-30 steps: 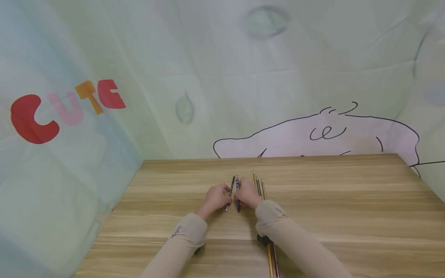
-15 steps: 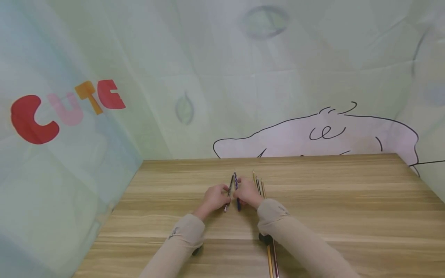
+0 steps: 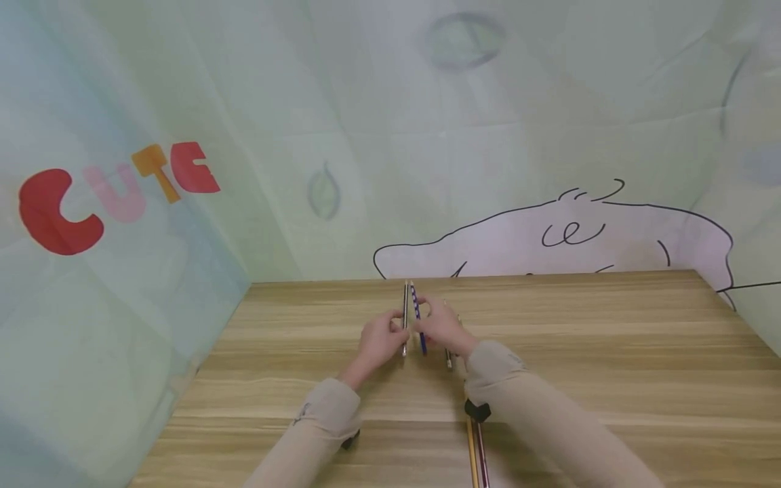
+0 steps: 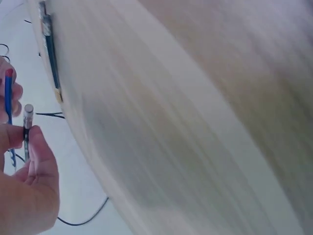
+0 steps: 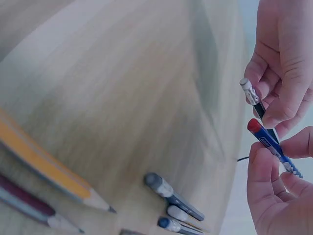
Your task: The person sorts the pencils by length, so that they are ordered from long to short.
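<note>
My left hand (image 3: 381,337) pinches a black pencil (image 3: 405,305) with a silver ferrule and whitish eraser, seen end-on in the left wrist view. Close beside it, my right hand (image 3: 445,324) pinches a blue patterned pencil (image 5: 266,139) with a red end between thumb and fingers. Both pencils stand side by side in the head view, lifted off the tabletop, with a narrow gap between them. Under and behind the right hand lie several other pencils (image 3: 449,360), partly hidden by it.
A yellow pencil (image 5: 46,161) and a maroon pencil (image 5: 24,199) lie parallel near the front of the wooden table (image 3: 274,407), by the right forearm. Behind the table hangs a printed cloth (image 3: 293,102) with a cartoon outline and coloured letters.
Both hands have risen and moved farther from me, carrying their pencils upward. The right hand has also shifted right, and the black pencil has turned more upright in the head view.
</note>
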The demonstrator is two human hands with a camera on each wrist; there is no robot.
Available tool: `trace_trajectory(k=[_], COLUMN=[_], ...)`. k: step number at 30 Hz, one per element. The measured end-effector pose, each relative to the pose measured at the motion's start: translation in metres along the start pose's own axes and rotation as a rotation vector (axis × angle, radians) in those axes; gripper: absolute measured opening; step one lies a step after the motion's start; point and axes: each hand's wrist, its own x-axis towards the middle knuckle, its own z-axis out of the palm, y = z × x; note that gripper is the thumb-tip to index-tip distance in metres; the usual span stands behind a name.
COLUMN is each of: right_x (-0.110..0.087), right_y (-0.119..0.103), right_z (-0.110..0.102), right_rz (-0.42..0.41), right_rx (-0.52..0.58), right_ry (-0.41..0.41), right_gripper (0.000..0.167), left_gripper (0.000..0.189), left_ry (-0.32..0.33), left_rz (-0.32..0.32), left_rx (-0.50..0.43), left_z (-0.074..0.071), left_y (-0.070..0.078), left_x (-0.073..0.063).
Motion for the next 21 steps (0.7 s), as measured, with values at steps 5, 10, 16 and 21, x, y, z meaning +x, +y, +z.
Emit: trace_trajectory(k=[5,10,16,21], right_x=[-0.002,-0.003,-0.014,-0.029], right_y=[0.001,0.011,0.018,0.026], right_z=[-0.009,-0.019,-0.034,-0.045], right_rz=[-0.024,-0.05,-0.075,-0.084], right_rx=[0.053,0.095,0.176,0.245], right_ry=[-0.005,-0.011,-0.033,-0.073], right_gripper=[0.055,0.054,0.054,0.053], left_gripper=[0.04,0.039,0.039,0.04], left_ry=[0.056,0.087,0.058,0.011], left_rz=[0.036,0.066,0.069,0.072], left_rx=[-0.056,-0.124,-0.211,-0.272], left_z=[0.004,0.01,0.019,0.028], left_y=[0.011,0.019,0.028,0.034], left_x=[-0.004,-0.008,-0.014,-0.021])
